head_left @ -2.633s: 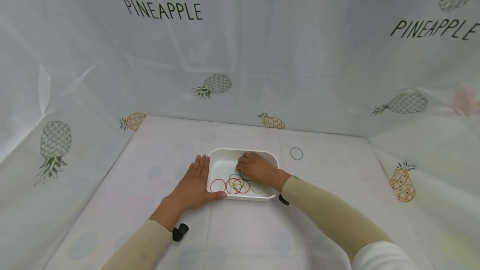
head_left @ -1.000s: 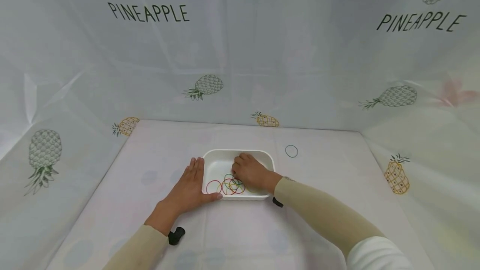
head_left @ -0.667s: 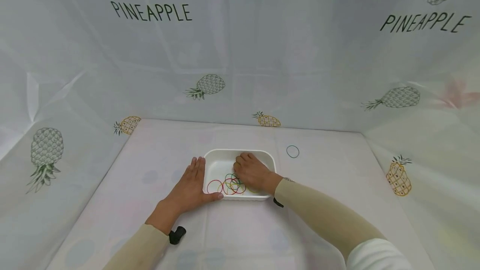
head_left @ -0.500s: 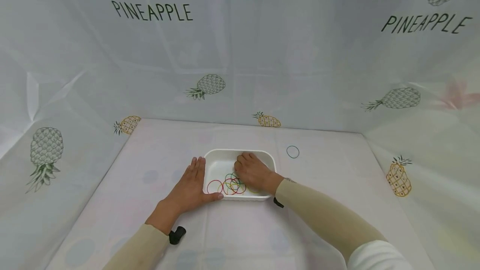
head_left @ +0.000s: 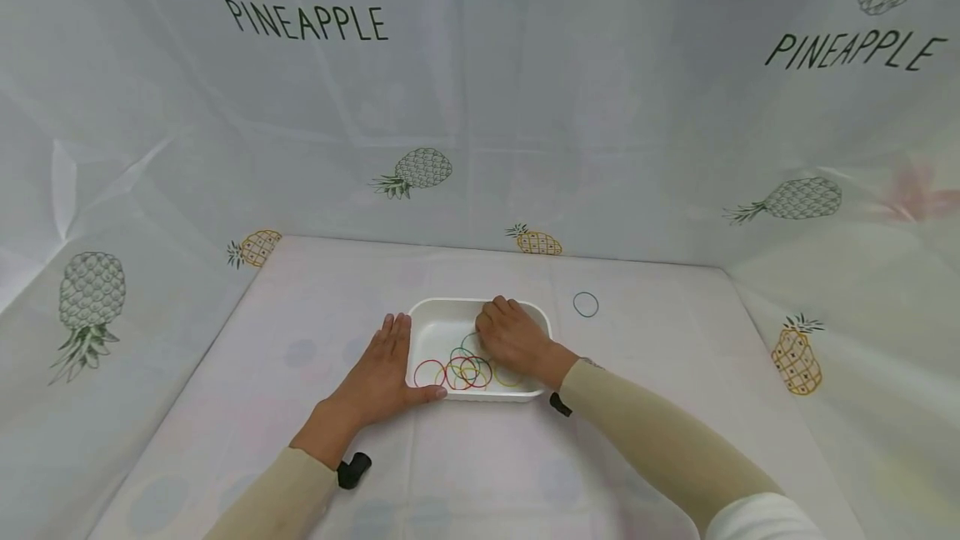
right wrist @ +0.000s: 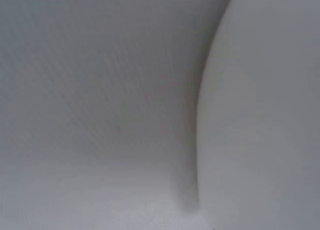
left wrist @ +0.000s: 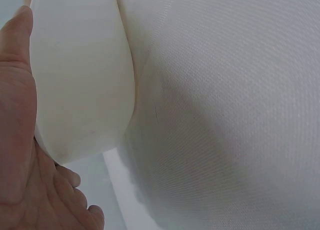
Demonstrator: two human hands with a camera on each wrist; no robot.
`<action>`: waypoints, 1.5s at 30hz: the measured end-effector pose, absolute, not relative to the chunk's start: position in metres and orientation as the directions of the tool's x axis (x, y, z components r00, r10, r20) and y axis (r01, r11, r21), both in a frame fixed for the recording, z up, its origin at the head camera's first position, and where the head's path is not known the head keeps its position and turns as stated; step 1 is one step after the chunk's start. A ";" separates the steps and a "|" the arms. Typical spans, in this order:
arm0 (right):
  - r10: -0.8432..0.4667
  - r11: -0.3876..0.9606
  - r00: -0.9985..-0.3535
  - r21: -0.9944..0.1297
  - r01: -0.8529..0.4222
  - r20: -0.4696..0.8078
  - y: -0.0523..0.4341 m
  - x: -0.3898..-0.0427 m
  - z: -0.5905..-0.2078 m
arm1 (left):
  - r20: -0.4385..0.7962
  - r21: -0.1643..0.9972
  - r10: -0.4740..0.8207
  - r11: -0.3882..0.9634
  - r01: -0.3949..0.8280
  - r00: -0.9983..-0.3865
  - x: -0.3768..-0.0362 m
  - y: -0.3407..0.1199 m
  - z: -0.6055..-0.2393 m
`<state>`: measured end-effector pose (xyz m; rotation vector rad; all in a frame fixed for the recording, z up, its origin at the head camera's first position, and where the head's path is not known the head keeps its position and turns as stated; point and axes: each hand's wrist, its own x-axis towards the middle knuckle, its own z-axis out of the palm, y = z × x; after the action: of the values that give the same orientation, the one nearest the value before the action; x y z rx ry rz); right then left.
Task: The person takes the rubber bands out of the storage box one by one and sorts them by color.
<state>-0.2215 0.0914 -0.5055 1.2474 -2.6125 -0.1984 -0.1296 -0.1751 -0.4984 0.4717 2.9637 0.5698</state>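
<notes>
A white plastic tray stands on the cloth-covered table, with several red, yellow and green rubber bands lying overlapped near its front wall. My left hand braces the tray's left end, its fingers straight and the thumb along the front rim; the left wrist view shows this hand against the outer wall. Inside the tray, my right hand has curled fingers and pinches a green rubber band, which arcs out to the left. Its fingertips are hidden. In the right wrist view only the tray's pale wall and cloth appear.
One dark green rubber band lies on the table to the right, beyond the tray. A white curtain printed with pineapples encloses the back and sides of the table.
My right hand has shifted slightly up and to the right within the tray, and more of the green rubber band beside its fingers shows. The left hand stays against the tray.
</notes>
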 end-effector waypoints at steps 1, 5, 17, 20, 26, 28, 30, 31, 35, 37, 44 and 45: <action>-0.776 0.631 -0.610 0.212 -0.746 0.163 0.092 -0.222 -0.505 | -0.028 0.376 0.316 0.883 0.283 -0.948 -0.130 -0.175 -0.498; -0.761 0.648 -0.619 0.186 -0.739 0.193 0.095 -0.223 -0.503 | -0.041 0.377 0.312 0.884 0.275 -0.949 -0.130 -0.174 -0.497; -0.673 0.730 -0.674 0.132 -0.670 0.305 0.115 -0.230 -0.485 | -0.047 0.405 0.299 0.878 0.255 -0.953 -0.128 -0.174 -0.496; -0.627 0.766 -0.702 0.102 -0.635 0.337 0.126 -0.233 -0.478 | -0.044 0.398 0.303 0.879 0.262 -0.952 -0.128 -0.173 -0.498; -0.535 0.822 -0.742 0.049 -0.567 0.404 0.151 -0.240 -0.464 | -0.016 0.395 0.302 0.878 0.272 -0.953 -0.127 -0.175 -0.499; -0.508 0.840 -0.755 0.043 -0.542 0.415 0.160 -0.243 -0.460 | -0.004 0.395 0.305 0.876 0.278 -0.952 -0.127 -0.175 -0.499; -0.478 0.857 -0.773 0.030 -0.514 0.417 0.170 -0.245 -0.458 | 0.005 0.390 0.310 0.875 0.288 -0.951 -0.127 -0.174 -0.500; -0.466 0.864 -0.781 0.023 -0.503 0.416 0.175 -0.247 -0.457 | 0.009 0.388 0.311 0.875 0.290 -0.950 -0.126 -0.175 -0.500; -0.422 0.886 -0.801 0.005 -0.464 0.424 0.195 -0.252 -0.459 | 0.013 0.389 0.313 0.873 0.293 -0.950 -0.124 -0.175 -0.500; -0.407 0.896 -0.803 0.017 -0.445 0.435 0.206 -0.254 -0.460 | 0.017 0.392 0.311 0.872 0.293 -0.950 -0.123 -0.174 -0.498; -0.321 0.935 -0.851 -0.006 -0.356 0.414 0.250 -0.263 -0.461 | -0.009 0.397 0.307 0.874 0.279 -0.952 -0.125 -0.174 -0.496; -0.303 0.941 -0.868 -0.020 -0.337 0.394 0.256 -0.264 -0.461 | -0.010 0.393 0.309 0.876 0.280 -0.951 -0.125 -0.174 -0.495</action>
<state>-0.2637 0.2563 -0.4606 0.4641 -2.7036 0.1240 -0.1252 -0.1736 -0.4952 0.4672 2.9722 0.6054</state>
